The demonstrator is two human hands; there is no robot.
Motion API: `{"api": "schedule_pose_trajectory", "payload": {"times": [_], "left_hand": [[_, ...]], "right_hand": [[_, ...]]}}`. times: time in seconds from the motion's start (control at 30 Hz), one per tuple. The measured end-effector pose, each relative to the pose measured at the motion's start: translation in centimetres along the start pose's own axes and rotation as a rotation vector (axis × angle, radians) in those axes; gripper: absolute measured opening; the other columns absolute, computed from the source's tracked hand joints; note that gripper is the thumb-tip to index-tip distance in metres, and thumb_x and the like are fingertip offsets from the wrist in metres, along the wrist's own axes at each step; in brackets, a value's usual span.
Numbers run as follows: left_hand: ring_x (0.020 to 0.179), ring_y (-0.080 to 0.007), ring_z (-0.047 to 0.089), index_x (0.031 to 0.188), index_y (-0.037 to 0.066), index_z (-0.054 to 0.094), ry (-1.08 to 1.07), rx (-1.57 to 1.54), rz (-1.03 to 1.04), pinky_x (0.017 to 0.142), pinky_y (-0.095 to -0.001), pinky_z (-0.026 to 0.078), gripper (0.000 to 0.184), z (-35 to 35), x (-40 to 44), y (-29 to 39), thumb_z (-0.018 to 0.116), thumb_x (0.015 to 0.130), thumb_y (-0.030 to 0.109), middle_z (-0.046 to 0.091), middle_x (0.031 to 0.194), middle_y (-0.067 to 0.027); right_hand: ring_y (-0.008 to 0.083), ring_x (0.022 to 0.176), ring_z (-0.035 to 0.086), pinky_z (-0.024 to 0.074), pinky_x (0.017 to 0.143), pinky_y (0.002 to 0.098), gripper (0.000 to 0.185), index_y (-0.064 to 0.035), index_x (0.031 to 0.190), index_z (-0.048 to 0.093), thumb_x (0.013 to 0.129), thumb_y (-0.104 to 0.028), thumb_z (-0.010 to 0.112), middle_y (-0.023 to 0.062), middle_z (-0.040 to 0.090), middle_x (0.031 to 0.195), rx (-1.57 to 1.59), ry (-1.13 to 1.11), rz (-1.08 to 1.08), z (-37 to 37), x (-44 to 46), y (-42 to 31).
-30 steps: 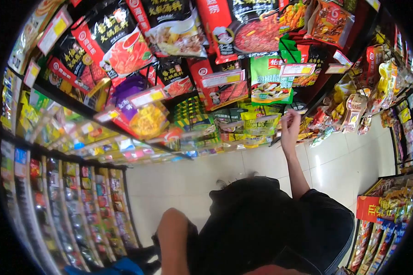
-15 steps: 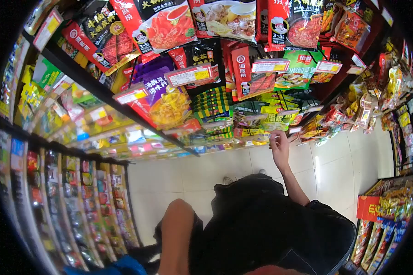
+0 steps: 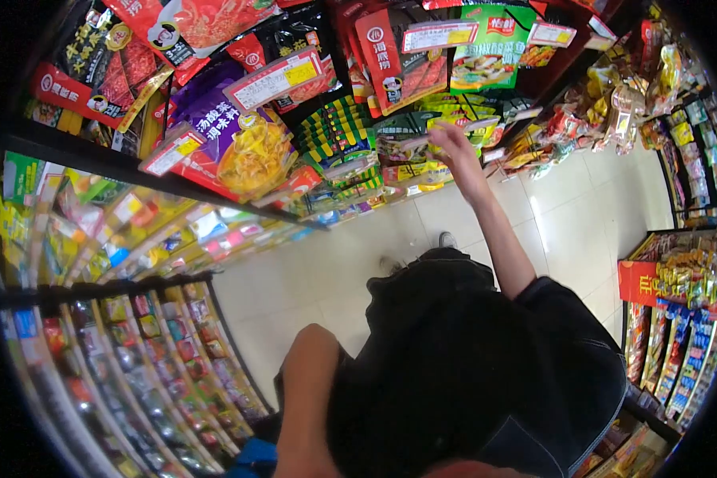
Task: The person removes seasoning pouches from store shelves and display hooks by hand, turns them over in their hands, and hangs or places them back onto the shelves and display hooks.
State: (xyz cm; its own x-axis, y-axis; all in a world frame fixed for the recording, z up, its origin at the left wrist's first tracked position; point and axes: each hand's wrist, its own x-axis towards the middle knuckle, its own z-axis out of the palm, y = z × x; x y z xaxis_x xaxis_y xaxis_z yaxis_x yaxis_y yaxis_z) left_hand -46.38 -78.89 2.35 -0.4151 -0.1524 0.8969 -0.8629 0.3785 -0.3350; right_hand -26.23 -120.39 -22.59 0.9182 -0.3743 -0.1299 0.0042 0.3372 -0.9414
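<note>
My right hand (image 3: pixel 456 153) reaches out in front of the lower hanging packets, its fingers loosely stretched and a little blurred. Nothing shows in it. Nearest to it are yellow-green seasoning packets (image 3: pixel 478 107) and dark green packets (image 3: pixel 402 137); whether the fingertips touch them I cannot tell. Above hangs a green pickled-fish seasoning packet (image 3: pixel 488 60), beside a red and black hotpot packet (image 3: pixel 410 68). Farther left is a purple and yellow seasoning packet (image 3: pixel 243 147). My left arm (image 3: pixel 306 390) is bent at the lower middle, and its hand is out of sight.
Price tags (image 3: pixel 279 80) stick out from the shelf front. Bagged snacks (image 3: pixel 621 103) hang to the right. Shelves of small packets (image 3: pixel 159 342) stand at the left. A red box (image 3: pixel 638 283) stands at the right, over the pale tiled floor (image 3: pixel 358 263).
My view has turned, and the shelf packets sit higher and farther left. My right hand has moved up and left in view, its fingers now more stretched out.
</note>
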Motion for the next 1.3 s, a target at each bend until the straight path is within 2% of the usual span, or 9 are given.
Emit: {"api": "schedule_pose_trajectory", "payload": {"times": [0.13,0.27,0.4,0.53,0.7,0.93,1.03,1.23,1.3], "left_hand": [[0.119,-0.0128,0.054,0.138,0.019,0.046,0.183,0.018,-0.322,0.099,-0.0319,0.040,0.061,2.6,-7.7,-0.3,0.074,0.087,0.035,0.060,0.126,-0.0172],[0.044,-0.0188,0.050,0.067,0.011,0.054,0.240,0.042,-0.697,0.040,-0.0318,0.033,0.018,9.2,-7.7,-9.5,0.070,0.063,0.016,0.051,0.054,-0.0048],[0.050,-0.0193,0.052,0.071,0.012,0.058,0.150,0.136,-0.956,0.051,-0.0314,0.044,0.013,13.3,-13.3,-9.1,0.062,0.071,-0.001,0.054,0.061,-0.0016],[0.057,-0.0212,0.056,0.083,0.005,0.064,0.047,0.112,-1.242,0.059,-0.0295,0.048,0.010,14.1,-17.0,-9.4,0.065,0.076,-0.002,0.063,0.074,-0.0072],[0.062,-0.0067,0.051,0.100,0.005,0.058,0.302,-0.091,-1.778,0.056,-0.0208,0.039,0.008,13.7,-20.5,-15.1,0.054,0.101,0.011,0.054,0.075,0.0008],[0.093,-0.0098,0.059,0.118,-0.001,0.062,0.626,-0.603,-1.794,0.074,-0.0251,0.049,0.029,14.5,-19.0,-24.7,0.058,0.103,0.024,0.066,0.098,-0.0040],[0.082,-0.0038,0.055,0.102,-0.004,0.066,0.044,-0.281,-1.805,0.071,-0.0208,0.043,0.029,15.8,-18.9,-24.9,0.070,0.097,0.025,0.064,0.086,-0.0004],[0.064,-0.0057,0.050,0.084,-0.003,0.067,-0.026,0.024,-1.758,0.058,-0.0251,0.040,0.030,16.1,-16.0,-22.2,0.081,0.088,0.024,0.059,0.067,-0.0010],[0.063,-0.0076,0.057,0.085,-0.002,0.073,-0.015,0.112,-1.775,0.058,-0.0262,0.045,0.019,14.6,-11.0,-20.7,0.085,0.080,0.012,0.066,0.070,-0.0054]], "right_hand": [[0.0289,0.123,0.055,0.0503,0.104,0.0396,0.056,0.0014,0.138,0.048,0.098,-0.033,0.069,0.0152,0.050,0.137,0.373,0.063,0.151,3.5,5.3,-1.5],[0.0317,0.120,0.059,0.0501,0.106,0.0417,0.046,-0.0012,0.132,0.053,0.099,-0.029,0.068,0.0155,0.052,0.137,0.685,-0.006,0.186,3.9,6.6,-0.8],[0.0301,0.118,0.062,0.0548,0.101,0.0461,0.034,-0.0138,0.131,0.058,0.099,-0.024,0.067,0.0124,0.053,0.136,0.734,0.045,0.193,3.7,4.7,-0.3],[0.0189,0.108,0.066,0.0553,0.096,0.0455,0.032,-0.0210,0.128,0.061,0.100,-0.037,0.065,0.0050,0.067,0.124,0.830,-0.261,0.207,3.5,1.2,-3.2],[0.0219,0.125,0.060,0.0462,0.110,0.0413,0.056,-0.0069,0.147,0.043,0.102,-0.034,0.061,0.0081,0.060,0.140,0.655,-0.150,-0.010,1.5,-2.2,-0.9],[0.0155,0.123,0.058,0.0463,0.105,0.0346,0.057,-0.0041,0.147,0.042,0.098,-0.015,0.069,0.0056,0.058,0.139,0.262,-0.035,-0.018,-2.8,-10.2,1.4],[0.0157,0.120,0.059,0.0462,0.105,0.0352,0.058,-0.0041,0.146,0.045,0.096,-0.017,0.072,0.0058,0.060,0.136,0.178,-0.031,0.015,-4.6,-12.8,0.7],[0.0157,0.125,0.055,0.0438,0.107,0.0359,0.053,-0.0023,0.141,0.050,0.095,-0.015,0.073,0.0049,0.058,0.135,-0.013,-0.132,0.016,-8.2,-15.2,-2.7],[0.0193,0.129,0.052,0.0422,0.108,0.0384,0.058,-0.0005,0.143,0.048,0.097,-0.028,0.071,0.0081,0.056,0.136,-0.272,-0.357,-0.021,-11.1,-14.0,-4.3]]}}
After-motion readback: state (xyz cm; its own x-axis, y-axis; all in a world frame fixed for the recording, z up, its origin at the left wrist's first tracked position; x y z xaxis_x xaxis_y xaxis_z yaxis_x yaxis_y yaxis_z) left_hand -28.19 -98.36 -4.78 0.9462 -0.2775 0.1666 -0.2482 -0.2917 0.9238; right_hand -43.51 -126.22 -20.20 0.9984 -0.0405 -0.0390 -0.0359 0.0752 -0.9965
